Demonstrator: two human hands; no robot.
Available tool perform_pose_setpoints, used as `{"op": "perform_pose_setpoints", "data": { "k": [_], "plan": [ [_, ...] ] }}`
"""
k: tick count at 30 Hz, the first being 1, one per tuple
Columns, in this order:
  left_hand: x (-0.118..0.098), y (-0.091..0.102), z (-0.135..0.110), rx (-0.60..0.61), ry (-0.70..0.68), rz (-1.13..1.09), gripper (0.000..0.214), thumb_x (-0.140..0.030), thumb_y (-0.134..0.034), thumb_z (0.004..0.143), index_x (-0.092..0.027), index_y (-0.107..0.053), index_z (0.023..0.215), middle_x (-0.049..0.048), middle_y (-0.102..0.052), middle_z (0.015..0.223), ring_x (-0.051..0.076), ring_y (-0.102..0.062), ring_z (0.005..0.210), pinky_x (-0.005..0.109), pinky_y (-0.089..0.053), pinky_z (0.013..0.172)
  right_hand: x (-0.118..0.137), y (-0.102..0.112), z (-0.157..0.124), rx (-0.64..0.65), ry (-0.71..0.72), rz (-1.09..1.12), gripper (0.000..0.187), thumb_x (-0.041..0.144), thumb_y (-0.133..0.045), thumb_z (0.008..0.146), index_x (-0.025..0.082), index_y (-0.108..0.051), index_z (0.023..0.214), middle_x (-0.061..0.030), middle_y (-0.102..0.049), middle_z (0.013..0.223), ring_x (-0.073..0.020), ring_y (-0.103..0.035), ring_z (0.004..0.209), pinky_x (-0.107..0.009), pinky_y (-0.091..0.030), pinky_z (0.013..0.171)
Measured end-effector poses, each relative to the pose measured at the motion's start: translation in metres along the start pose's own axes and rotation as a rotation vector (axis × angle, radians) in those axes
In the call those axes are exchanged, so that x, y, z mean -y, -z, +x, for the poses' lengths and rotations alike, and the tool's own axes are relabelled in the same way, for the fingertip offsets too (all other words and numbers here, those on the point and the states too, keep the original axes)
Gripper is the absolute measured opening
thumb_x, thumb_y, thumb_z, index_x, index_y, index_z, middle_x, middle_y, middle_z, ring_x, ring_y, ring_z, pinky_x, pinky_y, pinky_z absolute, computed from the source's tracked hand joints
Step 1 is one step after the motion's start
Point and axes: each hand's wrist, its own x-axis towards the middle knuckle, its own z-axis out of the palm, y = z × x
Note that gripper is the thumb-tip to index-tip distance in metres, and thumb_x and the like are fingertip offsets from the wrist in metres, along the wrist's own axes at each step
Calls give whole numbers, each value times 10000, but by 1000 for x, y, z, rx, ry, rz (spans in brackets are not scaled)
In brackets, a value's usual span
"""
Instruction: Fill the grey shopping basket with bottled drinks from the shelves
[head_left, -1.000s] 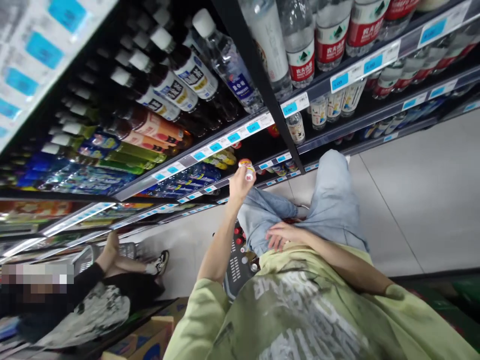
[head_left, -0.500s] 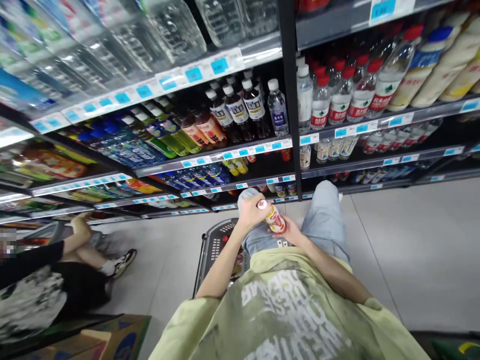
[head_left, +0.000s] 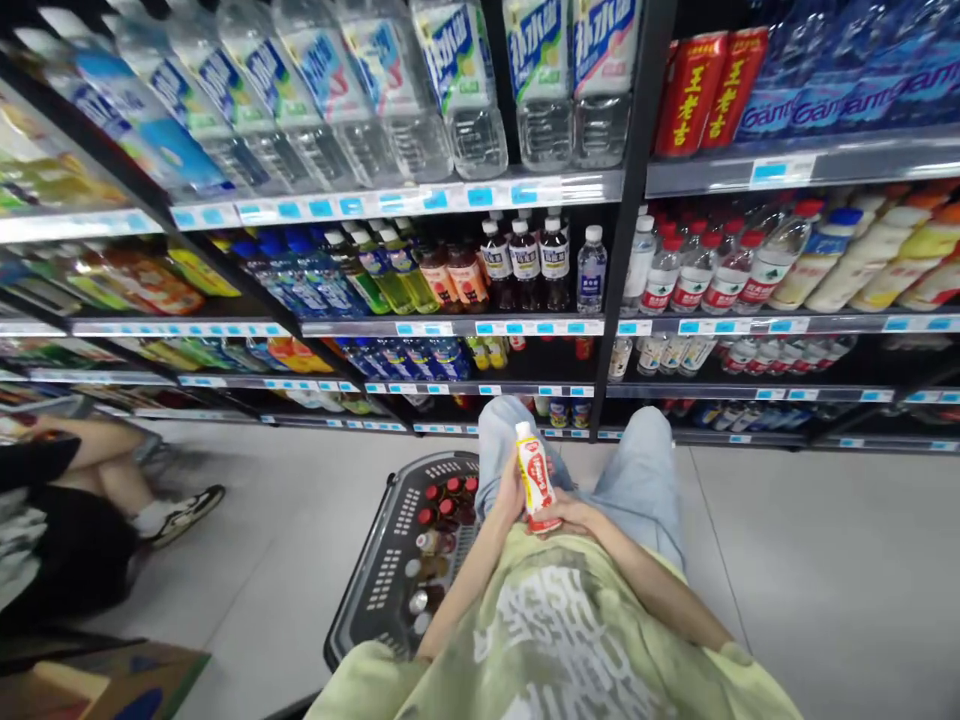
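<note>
I hold a small white bottle with a red label (head_left: 535, 484) upright in front of my chest. My left hand (head_left: 511, 496) is wrapped around its left side. My right hand (head_left: 574, 517) cups it from below and behind, fingers closed around its base. Down at my left side a dark plastic shopping basket (head_left: 375, 580) sits on the floor, with several bottles standing inside it. My legs in light jeans (head_left: 645, 470) point toward the shelves.
Black shelving full of drink bottles (head_left: 525, 260) runs across in front of me, with blue price tags along each edge. Another person (head_left: 82, 520) crouches at the far left by the lower shelves. A cardboard box (head_left: 97, 685) lies at the lower left. Grey floor tiles (head_left: 825, 560) spread to the right.
My left hand brought the small bottle down from near the shelf to my chest, and my right hand joined it. The view swung from tilted to level.
</note>
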Motion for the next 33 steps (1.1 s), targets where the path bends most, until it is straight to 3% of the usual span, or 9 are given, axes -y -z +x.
{"op": "perform_pose_setpoints", "data": {
  "k": [2,6,10,13,16,18,21,28,33],
  "plan": [
    [10,10,-6,-67,-23,-72,521,-742,-715,810,-227,-720,885,81,-731,726,301,-779,817,388,-652,755,0,0,1,-11,-49,-9,475,395,-967,544,222,-670,871,-95,-780,934,-304,-789,900,-310,-620,627],
    [8,19,-3,-60,-5,-126,513,-714,-665,860,-207,-735,885,96,-749,756,277,-767,795,348,-639,730,1,-3,2,-64,-91,-20,598,422,-1029,488,165,-675,896,-111,-776,929,-289,-774,863,-289,-611,621],
    [6,22,4,-69,36,-154,529,-705,-610,888,-192,-736,907,121,-768,813,283,-768,825,364,-638,749,0,-6,5,-111,-108,-29,619,505,-997,632,141,-676,1016,-142,-772,953,-280,-759,836,-284,-582,592],
    [8,25,4,-44,13,-162,456,-641,-718,825,-200,-729,940,103,-761,790,304,-781,888,393,-648,802,1,-8,8,-138,-119,-47,513,556,-849,860,142,-655,1094,-139,-763,917,-267,-749,802,-279,-563,586],
    [11,28,0,-2,-20,-179,420,-483,-859,709,-196,-718,981,84,-764,810,297,-785,907,404,-650,849,3,-9,11,-168,-140,-58,504,623,-536,1066,135,-628,1145,-119,-739,846,-240,-730,739,-263,-537,570],
    [12,28,-2,32,-52,-188,481,-378,-916,625,-191,-709,1016,73,-775,857,288,-784,905,400,-648,862,5,-11,12,-182,-163,-57,611,686,-348,1107,138,-610,1177,-101,-719,803,-223,-707,690,-253,-517,555],
    [13,29,-4,78,-102,-190,540,-287,-934,580,-193,-701,1057,62,-790,910,284,-782,911,378,-638,850,8,-12,13,-186,-190,-45,702,773,-280,1083,157,-584,1229,-82,-713,803,-207,-687,677,-238,-494,548],
    [14,29,0,65,-33,-254,348,-399,-820,791,-171,-710,1030,78,-801,915,241,-770,817,331,-634,766,14,-13,13,-140,-187,20,712,750,-237,1093,148,-607,1174,-90,-701,779,-223,-702,735,-224,-460,519],
    [12,27,5,38,41,-381,426,-503,-693,948,-109,-732,1107,121,-801,946,234,-769,796,366,-652,834,13,-11,13,-137,-158,44,713,796,-306,1047,167,-630,1137,-103,-732,804,-242,-720,726,-236,-484,485]
  ]
}}
